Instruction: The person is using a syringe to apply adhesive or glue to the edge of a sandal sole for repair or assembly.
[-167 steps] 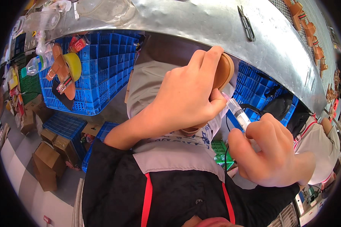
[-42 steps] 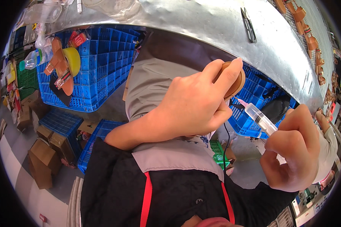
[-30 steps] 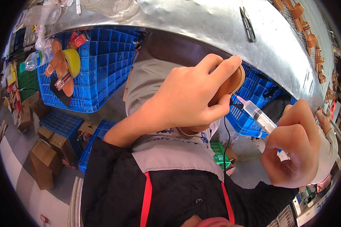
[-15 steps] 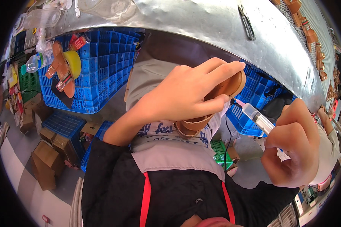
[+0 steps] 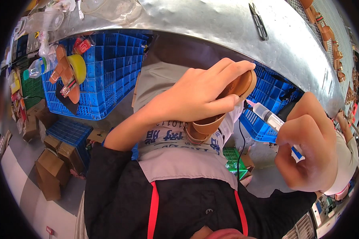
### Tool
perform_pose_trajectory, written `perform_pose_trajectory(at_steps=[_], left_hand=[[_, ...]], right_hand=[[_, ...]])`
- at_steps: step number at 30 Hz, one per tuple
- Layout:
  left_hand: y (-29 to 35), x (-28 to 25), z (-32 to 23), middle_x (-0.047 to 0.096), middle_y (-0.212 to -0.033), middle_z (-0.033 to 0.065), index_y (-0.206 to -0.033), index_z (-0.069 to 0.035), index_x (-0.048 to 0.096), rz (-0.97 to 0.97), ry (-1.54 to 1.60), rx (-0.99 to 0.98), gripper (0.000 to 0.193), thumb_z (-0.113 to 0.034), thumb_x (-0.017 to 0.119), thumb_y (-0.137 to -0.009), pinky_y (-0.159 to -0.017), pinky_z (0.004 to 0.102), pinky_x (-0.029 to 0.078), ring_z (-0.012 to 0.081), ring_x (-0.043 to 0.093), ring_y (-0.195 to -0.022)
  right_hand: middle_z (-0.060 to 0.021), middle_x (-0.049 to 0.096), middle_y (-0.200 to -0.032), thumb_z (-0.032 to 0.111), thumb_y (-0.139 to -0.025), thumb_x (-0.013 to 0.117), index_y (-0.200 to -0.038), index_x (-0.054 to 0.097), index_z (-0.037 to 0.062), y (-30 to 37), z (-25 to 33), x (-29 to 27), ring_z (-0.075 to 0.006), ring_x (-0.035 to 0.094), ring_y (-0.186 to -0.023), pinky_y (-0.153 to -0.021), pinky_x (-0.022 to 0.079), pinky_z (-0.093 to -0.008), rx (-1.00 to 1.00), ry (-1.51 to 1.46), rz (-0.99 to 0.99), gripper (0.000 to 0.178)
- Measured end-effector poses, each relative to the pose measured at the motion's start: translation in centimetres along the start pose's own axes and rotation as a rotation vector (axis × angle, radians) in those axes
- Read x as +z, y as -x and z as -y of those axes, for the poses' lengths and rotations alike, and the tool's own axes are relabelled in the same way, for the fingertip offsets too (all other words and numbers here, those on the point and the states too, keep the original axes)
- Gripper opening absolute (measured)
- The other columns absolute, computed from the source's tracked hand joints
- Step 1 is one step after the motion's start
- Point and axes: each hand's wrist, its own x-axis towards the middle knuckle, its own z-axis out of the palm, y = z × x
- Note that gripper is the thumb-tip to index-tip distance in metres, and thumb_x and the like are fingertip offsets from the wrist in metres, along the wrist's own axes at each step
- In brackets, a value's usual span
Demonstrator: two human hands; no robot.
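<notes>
A brown sandal (image 5: 204, 129) is gripped in my left hand (image 5: 191, 95), its sole end (image 5: 248, 84) pointing up and to the right above my lap. My fingers lie along the sole and hide part of the straps. In my right hand (image 5: 309, 143) is a clear syringe (image 5: 266, 115) with a pink tip, fingers curled round its barrel and plunger end. The tip sits close to the edge of the sole, near my left fingertips; whether it touches I cannot tell.
A metal worktable (image 5: 211, 20) spans the top, with thread snips (image 5: 259, 22) on it. Blue crates (image 5: 107, 71) stand at left, another sandal (image 5: 68, 75) and a plastic bottle (image 5: 36, 67) on them. Cardboard boxes (image 5: 52, 171) lie lower left. Sandals (image 5: 327, 34) line a rack at right.
My right hand and the syringe have shifted slightly up and left. My left hand and the sandal have moved only a little, the sole end slightly left.
</notes>
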Motion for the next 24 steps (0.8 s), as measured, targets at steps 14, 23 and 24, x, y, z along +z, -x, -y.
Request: perform_pose_trajectory(at_steps=[14, 23, 24], left_hand=[[-0.8, -0.5, 1.2, 0.063, -0.12, 0.017, -0.154, -0.008, 0.034, 0.068, 0.091, 0.072, 0.066, -0.02, 0.055, -0.093, -0.091, 0.0381, 0.055, 0.0286, 0.072, -0.099], [-0.6, -0.5, 0.0, 0.06, -0.12, 0.0171, -0.155, -0.007, 0.032, 0.044, 0.025, 0.049, 0.068, -0.019, 0.05, -0.091, -0.086, 0.0415, 0.055, 0.0339, 0.069, -0.097], [-0.6, -0.4, 0.0, 0.059, -0.122, 0.0171, -0.155, -0.008, 0.032, 0.032, 0.018, 0.085, 0.069, -0.019, 0.051, -0.09, -0.085, 0.0417, 0.055, 0.0344, 0.068, -0.097]], right_hand=[[-0.0122, 0.045, -0.084, -0.017, -0.055, 0.055, -0.089, 0.053, 0.0059, -1.1, 0.5, -0.6, -0.0245, 0.047, -0.068, -0.058, 0.031, -0.0338, -0.011, 0.059, 0.038, 0.041], [-0.012, 0.045, -0.082, -0.015, -0.054, 0.059, -0.088, 0.054, 0.007, -0.9, 2.0, -1.4, -0.0245, 0.052, -0.066, -0.054, 0.034, -0.0343, 0.033, 0.136, 0.084, 0.04], [-0.0118, 0.044, -0.081, -0.014, -0.053, 0.059, -0.087, 0.055, 0.0076, -0.7, 2.0, -1.3, -0.0229, 0.049, -0.065, -0.054, 0.033, -0.0343, 0.019, 0.132, 0.048, 0.041]])
